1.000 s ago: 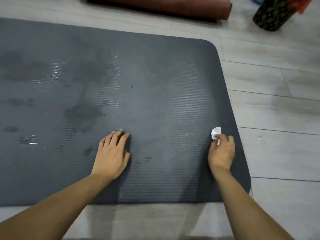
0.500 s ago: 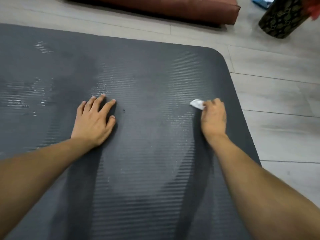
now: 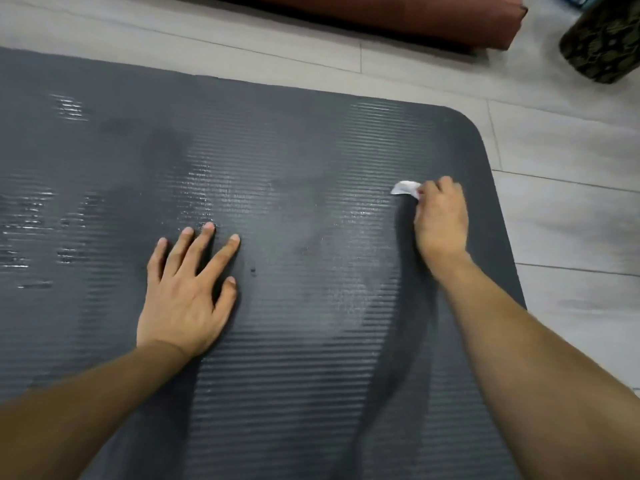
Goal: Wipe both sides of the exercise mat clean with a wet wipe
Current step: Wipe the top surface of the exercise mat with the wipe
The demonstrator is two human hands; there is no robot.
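I note the right hand curled round a small crumpled wet wipe, a white corner of which shows beyond the knuckles; the wipe is pressed to the exercise mat near its far right corner. The left hand lies flat with fingers spread, palm down on the mat, holding nothing; I judge it to be bracing the mat against sliding.

Step in hand, in my judgement: wiping the upper face, right-hand end; glossy damp streaks across the ribbed surface to the left and centre suggest that much of this face is done; the underside is not yet turned up.

The next move calls for strokes carried out to the rounded corner and the right edge; then a lift and flip of the mat.

Edges: the mat's far edge and right edge are both in view, with bare floor beyond; a reddish cushion and a dark patterned cylinder lie well apart at the far side; room for flipping looks adequate on the right.
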